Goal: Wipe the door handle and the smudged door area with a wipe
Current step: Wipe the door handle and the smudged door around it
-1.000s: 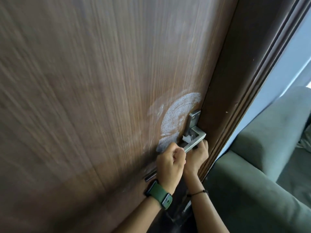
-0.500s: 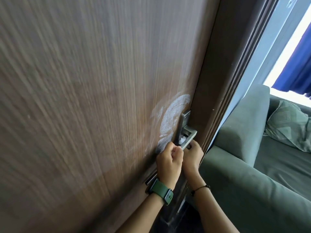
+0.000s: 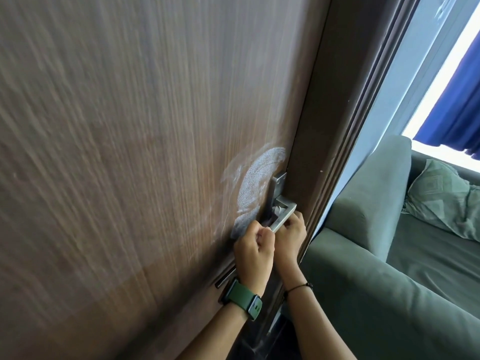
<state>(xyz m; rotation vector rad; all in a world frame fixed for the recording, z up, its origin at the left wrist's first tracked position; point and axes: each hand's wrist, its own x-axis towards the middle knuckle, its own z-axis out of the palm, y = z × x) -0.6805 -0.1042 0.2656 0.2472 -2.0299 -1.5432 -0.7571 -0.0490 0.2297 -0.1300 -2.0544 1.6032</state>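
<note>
Daylight enters from the window at two o'clock, blown out white. The door stays dim, its grain motion-blurred toward nine o'clock. Wide-angle distortion tilts the edges.

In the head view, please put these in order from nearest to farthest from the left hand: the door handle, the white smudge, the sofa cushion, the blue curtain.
From the left hand:
1. Door handle, at the fingers, just up and right.
2. White smudge, on the door; its lower edge also reaches the fingers, so nearly level with the handle.
3. Sofa cushion, far right.
4. Blue curtain, upper right, by the window.
</note>
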